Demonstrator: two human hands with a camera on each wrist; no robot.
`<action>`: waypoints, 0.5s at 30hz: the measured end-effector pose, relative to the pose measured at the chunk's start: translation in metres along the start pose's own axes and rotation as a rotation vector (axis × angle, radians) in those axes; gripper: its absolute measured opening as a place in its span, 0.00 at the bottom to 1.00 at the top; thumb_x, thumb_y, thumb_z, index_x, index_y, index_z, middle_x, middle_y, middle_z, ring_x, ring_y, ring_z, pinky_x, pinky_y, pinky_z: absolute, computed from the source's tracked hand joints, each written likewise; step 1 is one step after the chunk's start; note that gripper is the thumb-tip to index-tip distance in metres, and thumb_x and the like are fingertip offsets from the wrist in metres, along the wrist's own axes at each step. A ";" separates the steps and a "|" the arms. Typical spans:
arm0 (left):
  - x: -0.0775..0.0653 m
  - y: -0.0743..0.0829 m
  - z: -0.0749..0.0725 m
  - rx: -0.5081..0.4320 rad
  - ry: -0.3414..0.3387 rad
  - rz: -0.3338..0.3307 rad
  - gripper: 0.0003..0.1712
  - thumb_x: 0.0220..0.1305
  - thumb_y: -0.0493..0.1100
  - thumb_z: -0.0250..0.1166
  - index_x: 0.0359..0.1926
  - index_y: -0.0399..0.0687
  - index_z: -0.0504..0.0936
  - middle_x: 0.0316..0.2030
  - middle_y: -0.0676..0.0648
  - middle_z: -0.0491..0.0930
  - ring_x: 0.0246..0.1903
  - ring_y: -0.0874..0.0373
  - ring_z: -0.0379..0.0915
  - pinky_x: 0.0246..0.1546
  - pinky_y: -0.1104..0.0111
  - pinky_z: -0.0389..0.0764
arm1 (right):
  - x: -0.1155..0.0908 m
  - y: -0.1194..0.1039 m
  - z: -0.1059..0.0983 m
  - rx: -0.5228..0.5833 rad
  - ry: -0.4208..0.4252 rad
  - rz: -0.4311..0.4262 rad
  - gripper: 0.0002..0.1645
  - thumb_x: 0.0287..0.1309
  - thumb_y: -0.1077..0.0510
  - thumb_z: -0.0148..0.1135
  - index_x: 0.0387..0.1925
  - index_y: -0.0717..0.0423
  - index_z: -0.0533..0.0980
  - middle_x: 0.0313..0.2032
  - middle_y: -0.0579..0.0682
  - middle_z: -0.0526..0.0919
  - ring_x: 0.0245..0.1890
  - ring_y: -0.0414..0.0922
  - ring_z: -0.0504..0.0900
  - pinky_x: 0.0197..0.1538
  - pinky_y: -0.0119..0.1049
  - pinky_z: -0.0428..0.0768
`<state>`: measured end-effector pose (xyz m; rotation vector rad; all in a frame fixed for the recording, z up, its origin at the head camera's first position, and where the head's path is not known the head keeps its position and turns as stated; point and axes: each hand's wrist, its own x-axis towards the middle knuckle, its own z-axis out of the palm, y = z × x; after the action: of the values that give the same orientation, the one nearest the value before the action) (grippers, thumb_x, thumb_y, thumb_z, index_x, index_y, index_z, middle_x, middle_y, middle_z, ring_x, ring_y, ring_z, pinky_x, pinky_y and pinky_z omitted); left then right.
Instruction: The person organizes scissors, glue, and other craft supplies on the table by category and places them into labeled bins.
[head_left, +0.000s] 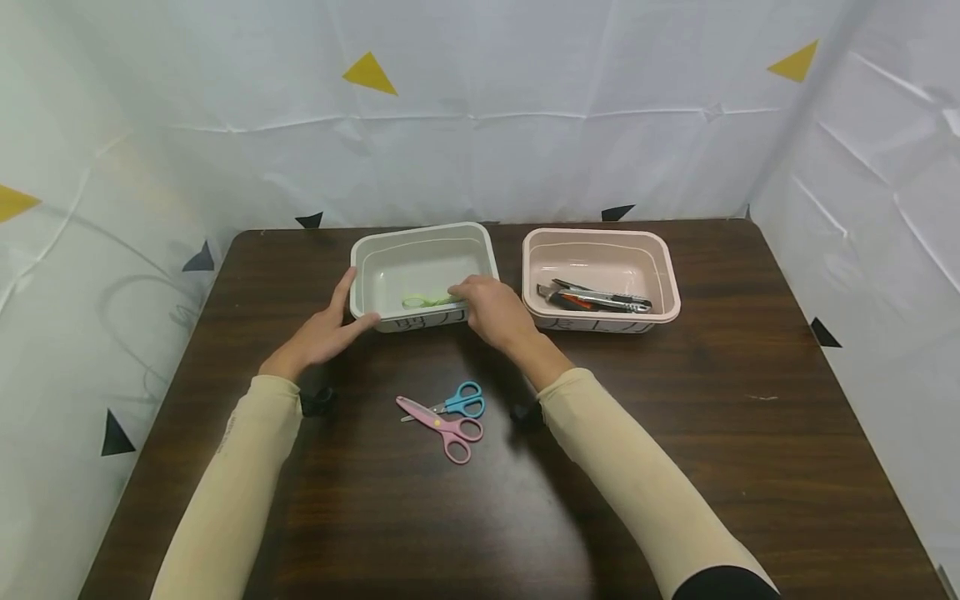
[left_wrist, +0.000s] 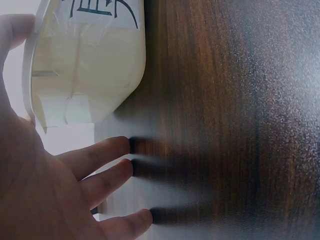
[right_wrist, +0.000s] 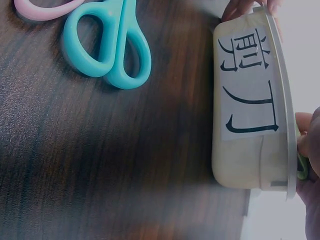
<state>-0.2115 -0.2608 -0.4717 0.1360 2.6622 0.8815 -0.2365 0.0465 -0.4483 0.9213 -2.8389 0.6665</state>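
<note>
My right hand [head_left: 497, 312] reaches over the front rim of the light grey basket [head_left: 422, 233] and pinches green scissors [head_left: 417, 302] low inside it. Part of a green handle [right_wrist: 302, 169] shows by the fingers in the right wrist view. At the basket's front left corner, my left hand [head_left: 318, 333] has its thumb on the rim and its other fingers spread along the side. Those fingers [left_wrist: 107, 180] look straight in the left wrist view. Nearer on the table, pink scissors [head_left: 450, 429] lie across blue scissors [head_left: 467, 401].
To the right stands a pink basket [head_left: 600, 237] with several utility knives [head_left: 596, 297] in it. The grey basket's front bears a paper label [right_wrist: 249, 82] with large black characters. White sheets hang around the dark wooden table [head_left: 712, 417].
</note>
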 end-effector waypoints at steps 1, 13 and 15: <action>0.000 0.000 0.000 -0.001 -0.001 0.000 0.54 0.63 0.77 0.48 0.71 0.83 0.18 0.71 0.27 0.51 0.62 0.26 0.60 0.56 0.34 0.64 | 0.000 0.000 0.000 0.001 -0.010 -0.003 0.28 0.54 0.74 0.52 0.54 0.55 0.82 0.47 0.50 0.84 0.50 0.46 0.81 0.53 0.41 0.76; 0.001 -0.002 0.000 -0.011 -0.001 -0.002 0.53 0.63 0.77 0.49 0.71 0.84 0.18 0.72 0.28 0.50 0.63 0.26 0.59 0.57 0.34 0.63 | 0.002 0.001 0.000 -0.014 -0.079 -0.042 0.24 0.54 0.74 0.54 0.50 0.57 0.84 0.46 0.49 0.84 0.50 0.46 0.80 0.56 0.39 0.74; 0.001 -0.002 0.000 -0.010 -0.001 -0.004 0.53 0.63 0.77 0.49 0.70 0.84 0.18 0.72 0.28 0.50 0.63 0.26 0.59 0.57 0.34 0.62 | 0.002 0.001 0.000 -0.016 -0.084 -0.048 0.24 0.54 0.74 0.54 0.49 0.57 0.84 0.46 0.49 0.84 0.50 0.46 0.80 0.57 0.38 0.74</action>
<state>-0.2123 -0.2621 -0.4732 0.1291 2.6564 0.8935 -0.2390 0.0463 -0.4485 1.0351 -2.8802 0.6125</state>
